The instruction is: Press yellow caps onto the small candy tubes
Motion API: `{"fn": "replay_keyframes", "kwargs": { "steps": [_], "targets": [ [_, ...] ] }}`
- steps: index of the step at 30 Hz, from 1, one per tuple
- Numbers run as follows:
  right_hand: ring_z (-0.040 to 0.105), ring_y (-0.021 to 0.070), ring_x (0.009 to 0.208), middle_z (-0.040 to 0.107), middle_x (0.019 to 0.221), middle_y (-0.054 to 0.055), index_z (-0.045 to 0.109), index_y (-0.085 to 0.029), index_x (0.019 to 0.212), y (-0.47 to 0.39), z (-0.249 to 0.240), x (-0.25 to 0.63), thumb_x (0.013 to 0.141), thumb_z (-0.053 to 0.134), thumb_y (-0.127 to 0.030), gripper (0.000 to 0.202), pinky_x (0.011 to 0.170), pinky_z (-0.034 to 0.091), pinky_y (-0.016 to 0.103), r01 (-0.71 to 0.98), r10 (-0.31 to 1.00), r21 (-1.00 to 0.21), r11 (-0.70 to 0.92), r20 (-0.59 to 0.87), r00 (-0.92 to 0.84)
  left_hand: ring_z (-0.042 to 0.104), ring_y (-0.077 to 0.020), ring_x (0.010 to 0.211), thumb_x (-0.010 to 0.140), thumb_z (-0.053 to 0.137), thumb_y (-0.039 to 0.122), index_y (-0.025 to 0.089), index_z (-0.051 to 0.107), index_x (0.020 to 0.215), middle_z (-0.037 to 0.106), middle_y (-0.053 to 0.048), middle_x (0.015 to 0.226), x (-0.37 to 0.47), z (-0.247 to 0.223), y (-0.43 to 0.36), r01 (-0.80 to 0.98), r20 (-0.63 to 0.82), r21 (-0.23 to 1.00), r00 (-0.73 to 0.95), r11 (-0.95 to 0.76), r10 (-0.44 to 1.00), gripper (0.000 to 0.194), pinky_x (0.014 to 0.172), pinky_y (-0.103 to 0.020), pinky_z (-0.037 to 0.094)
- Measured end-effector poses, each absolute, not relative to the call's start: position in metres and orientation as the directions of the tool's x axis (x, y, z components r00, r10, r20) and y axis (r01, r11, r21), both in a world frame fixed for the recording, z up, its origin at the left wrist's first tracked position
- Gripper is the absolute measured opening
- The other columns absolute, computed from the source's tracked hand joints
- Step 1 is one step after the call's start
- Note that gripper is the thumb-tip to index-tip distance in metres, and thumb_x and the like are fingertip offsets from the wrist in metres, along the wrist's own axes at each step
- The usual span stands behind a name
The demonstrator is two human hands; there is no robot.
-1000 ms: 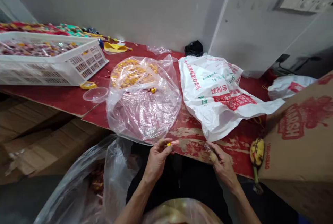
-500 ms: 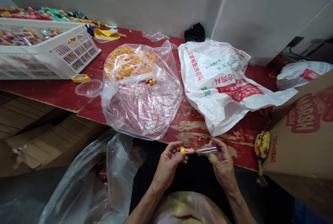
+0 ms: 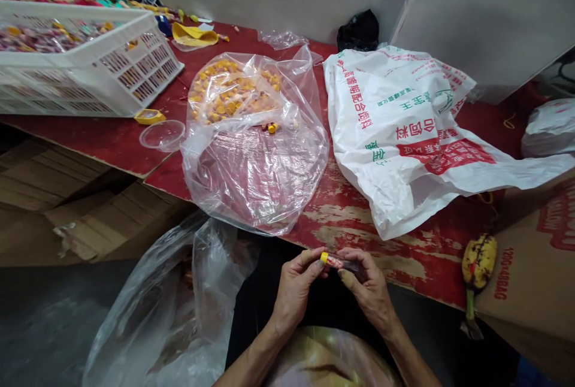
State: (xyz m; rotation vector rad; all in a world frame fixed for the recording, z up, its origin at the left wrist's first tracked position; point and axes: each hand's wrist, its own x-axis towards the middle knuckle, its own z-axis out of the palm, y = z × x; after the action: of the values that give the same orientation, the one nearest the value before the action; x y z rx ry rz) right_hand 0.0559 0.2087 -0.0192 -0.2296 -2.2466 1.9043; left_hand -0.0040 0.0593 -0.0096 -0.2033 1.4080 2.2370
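My left hand pinches the yellow cap of a small piece with a red-and-white patterned body. Closed around a clear plastic tube, my right hand meets it from the other side. The patterned body lies at the tube's near end; whether it is fully inside I cannot tell. Both hands are above my lap, just off the table's front edge. Beyond them, a clear plastic bag on the table holds many yellow-capped pieces.
A white slotted basket full of small wrapped pieces stands at the left, near a round clear lid. To the right lie a white printed sack, a banana and a cardboard box. Another clear bag hangs lower left.
My hands have come together, bringing the patterned piece and the clear tube from slightly apart to meeting. The view has shifted a little, so the table things sit higher and mostly farther right.
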Motion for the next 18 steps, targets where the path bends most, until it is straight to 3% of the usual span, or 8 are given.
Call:
{"fn": "replay_keyframes", "kwargs": {
  "steps": [4,9,11,13,16,18],
  "targets": [
    [0.064,0.0158,0.09,0.064,0.1,0.005,0.054,-0.021,0.106,0.208,-0.022,0.056,0.088,0.055,-0.029,0.019,0.08,0.053,0.026,-0.003,0.188,-0.957,0.29,0.06,-0.98,0.06,-0.0154,0.078,0.079,0.065,0.037,0.018,0.072,0.102,0.071,-0.004,0.083,0.002,-0.007,0.063,-0.427,-0.349,0.882,-0.877,-0.201,0.33,0.03,0.076,-0.025,0.046],
    [0.062,0.0146,0.088,0.064,0.096,0.005,0.058,-0.021,0.11,0.203,-0.024,0.053,0.09,0.05,-0.022,0.021,0.078,0.052,0.023,-0.168,0.158,-0.832,0.529,0.291,-0.944,0.059,-0.0212,0.097,0.083,0.058,0.039,0.018,0.071,0.104,0.068,-0.007,0.099,0.007,-0.002,0.064,-0.296,-0.254,0.954,-0.891,-0.056,0.377,0.032,0.09,-0.03,0.042],
    [0.063,0.0156,0.089,0.065,0.097,0.006,0.059,-0.02,0.111,0.198,-0.026,0.053,0.09,0.051,-0.022,0.023,0.079,0.052,0.023,-0.17,0.204,-0.829,0.532,0.321,-0.925,0.059,-0.0203,0.092,0.084,0.057,0.04,0.017,0.072,0.094,0.066,-0.007,0.095,0.002,0.0,0.063,-0.246,-0.222,0.969,-0.898,-0.016,0.38,0.03,0.085,-0.028,0.043],
    [0.064,0.0142,0.08,0.065,0.095,0.005,0.06,-0.02,0.109,0.194,-0.025,0.053,0.091,0.05,-0.025,0.021,0.068,0.053,0.02,-0.098,0.217,-0.894,0.437,0.21,-0.953,0.056,-0.0169,0.078,0.083,0.056,0.043,0.015,0.07,0.079,0.062,-0.005,0.081,-0.007,0.004,0.062,-0.224,-0.216,0.974,-0.901,0.025,0.375,0.032,0.073,-0.025,0.042],
    [0.061,0.0106,0.064,0.064,0.085,0.002,0.061,-0.022,0.104,0.188,-0.016,0.053,0.092,0.047,-0.029,0.019,0.05,0.048,0.016,-0.033,0.04,-0.954,0.298,0.048,-0.998,0.049,-0.0142,0.064,0.085,0.047,0.053,0.015,0.063,0.065,0.056,-0.002,0.067,-0.023,0.009,0.062,-0.281,-0.276,0.959,-0.898,0.036,0.344,0.046,0.064,-0.025,0.04],
    [0.062,0.0112,0.068,0.063,0.084,0.001,0.06,-0.024,0.104,0.187,-0.01,0.052,0.092,0.048,-0.028,0.018,0.057,0.051,0.016,-0.153,-0.116,-0.932,0.33,0.121,-0.986,0.052,-0.0161,0.066,0.085,0.041,0.06,0.014,0.064,0.067,0.059,-0.004,0.068,-0.029,0.011,0.064,-0.353,-0.333,0.936,-0.874,0.008,0.355,0.055,0.064,-0.027,0.041]
  ]
}}
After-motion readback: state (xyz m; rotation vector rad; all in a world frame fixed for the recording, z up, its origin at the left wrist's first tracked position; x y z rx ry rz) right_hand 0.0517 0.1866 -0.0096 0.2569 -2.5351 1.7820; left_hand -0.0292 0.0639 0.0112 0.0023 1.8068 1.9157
